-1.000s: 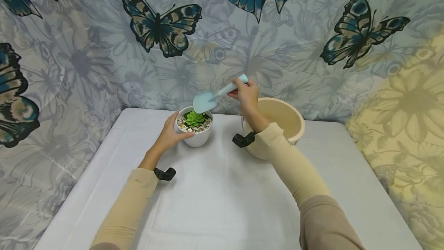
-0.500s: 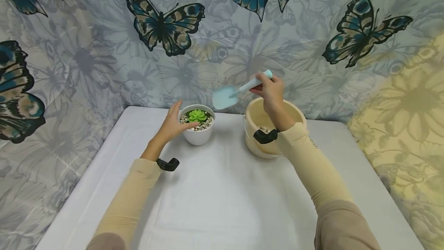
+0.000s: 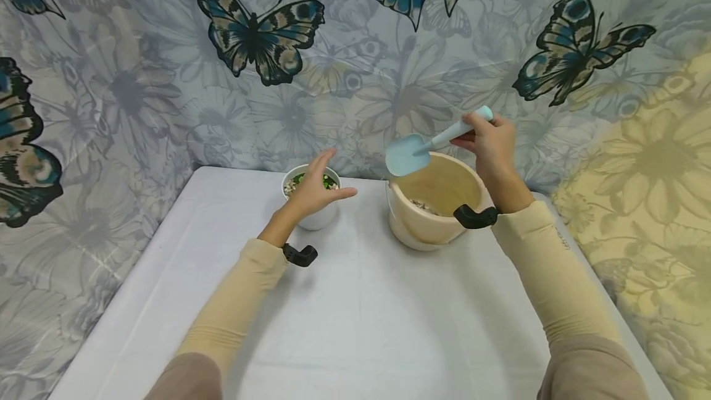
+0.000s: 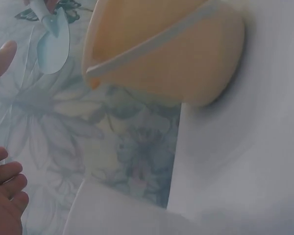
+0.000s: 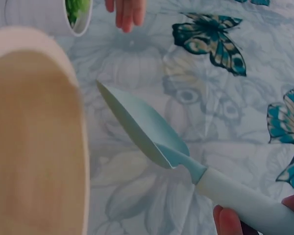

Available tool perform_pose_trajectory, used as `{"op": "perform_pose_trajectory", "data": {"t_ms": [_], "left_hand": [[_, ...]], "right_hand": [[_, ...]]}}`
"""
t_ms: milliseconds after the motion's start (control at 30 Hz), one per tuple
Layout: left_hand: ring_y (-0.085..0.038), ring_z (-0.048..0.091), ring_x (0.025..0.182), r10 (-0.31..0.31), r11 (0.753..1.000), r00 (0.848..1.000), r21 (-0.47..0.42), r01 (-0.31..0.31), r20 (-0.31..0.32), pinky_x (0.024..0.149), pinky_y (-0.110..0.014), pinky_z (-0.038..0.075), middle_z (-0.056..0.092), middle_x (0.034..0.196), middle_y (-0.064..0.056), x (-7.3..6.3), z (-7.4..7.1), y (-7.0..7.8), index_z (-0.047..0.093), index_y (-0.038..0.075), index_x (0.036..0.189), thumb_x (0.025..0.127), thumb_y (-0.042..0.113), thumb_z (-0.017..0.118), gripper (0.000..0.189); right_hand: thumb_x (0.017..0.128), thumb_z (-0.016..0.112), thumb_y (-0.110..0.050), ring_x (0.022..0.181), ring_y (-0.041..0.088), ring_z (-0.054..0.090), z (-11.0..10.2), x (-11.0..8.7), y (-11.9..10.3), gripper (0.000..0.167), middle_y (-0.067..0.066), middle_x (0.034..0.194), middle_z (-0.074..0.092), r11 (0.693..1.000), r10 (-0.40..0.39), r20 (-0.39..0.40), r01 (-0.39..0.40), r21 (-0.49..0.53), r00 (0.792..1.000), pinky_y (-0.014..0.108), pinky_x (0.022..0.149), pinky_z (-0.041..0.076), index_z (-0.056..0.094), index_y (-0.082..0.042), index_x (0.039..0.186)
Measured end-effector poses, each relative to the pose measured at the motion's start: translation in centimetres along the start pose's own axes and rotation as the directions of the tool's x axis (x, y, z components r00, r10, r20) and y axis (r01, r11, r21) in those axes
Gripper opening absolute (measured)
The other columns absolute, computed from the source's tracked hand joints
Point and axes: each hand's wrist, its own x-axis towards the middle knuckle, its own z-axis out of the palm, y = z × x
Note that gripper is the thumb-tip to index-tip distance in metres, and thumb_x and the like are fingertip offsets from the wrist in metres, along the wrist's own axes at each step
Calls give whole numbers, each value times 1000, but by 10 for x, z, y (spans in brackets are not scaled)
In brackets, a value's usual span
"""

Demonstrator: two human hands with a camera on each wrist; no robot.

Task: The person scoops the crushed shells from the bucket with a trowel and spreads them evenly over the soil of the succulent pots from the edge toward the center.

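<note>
My right hand grips the handle of a light blue garden trowel, its blade held above the left rim of a cream bucket. Some pebbles lie on the bucket's floor. In the right wrist view the trowel blade looks bare. My left hand is spread, thumb pointing right, and overlaps a small white pot in the head view. Green succulent leaves and pebbles show partly behind the fingers. In the left wrist view, the left fingers hold nothing.
A white cloth covers the table. Right behind its back edge hangs a butterfly-print fabric. The bucket has a pale handle lying down along its side.
The right hand has carried the trowel rightward from over the pot to the bucket. My left hand has let go of the pot's rim and shifted right, in front of it.
</note>
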Motion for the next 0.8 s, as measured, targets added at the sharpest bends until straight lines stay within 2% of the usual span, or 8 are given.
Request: {"op": "perform_pose_trajectory", "data": {"t_ms": [100, 233, 367, 533, 667, 800], "left_hand": [[-32, 17, 151, 24, 1000, 1000, 4, -24, -6, 116, -60, 27, 14, 164, -8, 4, 13, 8, 18, 20, 157, 78, 56, 75, 104], [-31, 19, 150, 58, 998, 998, -13, -58, 3, 116, -59, 27, 19, 163, -8, 9, 32, 15, 20, 19, 157, 80, 47, 77, 99], [-31, 21, 150, 87, 996, 996, -31, -86, 27, 116, -59, 28, 22, 162, -10, 13, 49, 21, 22, 18, 156, 81, 44, 78, 98], [-30, 25, 149, 109, 993, 993, -40, -108, 40, 117, -55, 28, 26, 160, -9, 16, 66, 22, 25, 17, 155, 79, 42, 79, 97], [-31, 25, 148, 93, 994, 994, -56, -89, 64, 117, -55, 28, 25, 160, -11, 18, 79, 22, 24, 19, 156, 78, 44, 79, 99], [-32, 25, 148, 74, 996, 993, -50, -70, 87, 116, -55, 29, 23, 160, -12, 20, 88, 22, 22, 20, 156, 78, 43, 79, 100]], "right_hand": [[88, 65, -3, 58, 14, 71, -12, 1, -5, 8, 2, 69, 67, 1000, -11, -6, 10, -20, 1000, 26, 58, 60, 66, -5, 81], [87, 67, -3, 56, 12, 70, -25, 3, -4, 9, 0, 68, 68, 992, -58, 3, 58, -116, 998, 24, 56, 59, 70, -7, 80], [87, 66, -3, 58, 8, 69, -36, 7, 6, 13, -4, 68, 68, 963, -116, 68, 129, -237, 991, 21, 57, 58, 71, -9, 77], [89, 65, -4, 61, 4, 69, -49, 16, 24, 17, -10, 67, 67, 920, -136, 129, 174, -352, 982, 18, 60, 58, 69, -13, 76], [91, 63, -4, 65, 1, 68, -58, 19, 36, 8, -13, 70, 66, 893, -95, 180, 164, -419, 979, 17, 63, 58, 69, -2, 87], [93, 61, -7, 71, -1, 67, -60, 18, 44, 17, -17, 74, 64, 839, -56, 243, 178, -514, 968, 15, 67, 57, 63, 9, 98]]}}
